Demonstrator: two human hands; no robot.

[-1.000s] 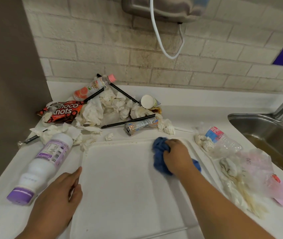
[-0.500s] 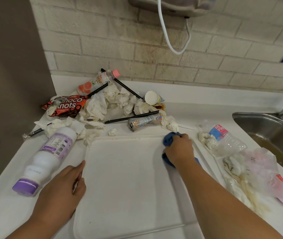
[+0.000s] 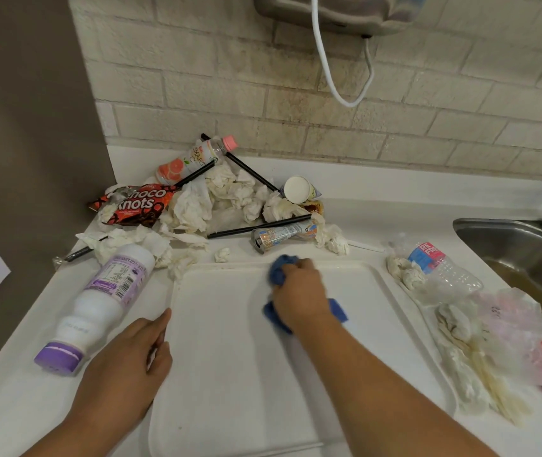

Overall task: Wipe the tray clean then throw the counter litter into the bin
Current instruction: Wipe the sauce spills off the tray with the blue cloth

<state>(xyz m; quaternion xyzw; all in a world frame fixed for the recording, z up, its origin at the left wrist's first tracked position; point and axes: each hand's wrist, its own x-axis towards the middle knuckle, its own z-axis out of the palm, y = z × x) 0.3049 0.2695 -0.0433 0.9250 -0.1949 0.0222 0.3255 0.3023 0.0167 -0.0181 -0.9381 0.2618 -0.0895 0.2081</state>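
The right hand (image 3: 299,293), clenched round the blue cloth (image 3: 277,273), swept left along the tray (image 3: 230,374)'s far edge while the loose-fingered, empty left hand (image 3: 131,354) braced its rim, with wiping unfinished and the litter (image 3: 216,199) untouched.

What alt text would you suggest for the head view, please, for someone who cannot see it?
A person's right hand presses a bunched blue cloth onto a white tray on a counter, while the left hand rests at the tray's left rim. Crumpled tissues, bottles, straws and a snack packet litter the counter behind; a steel sink lies at right.
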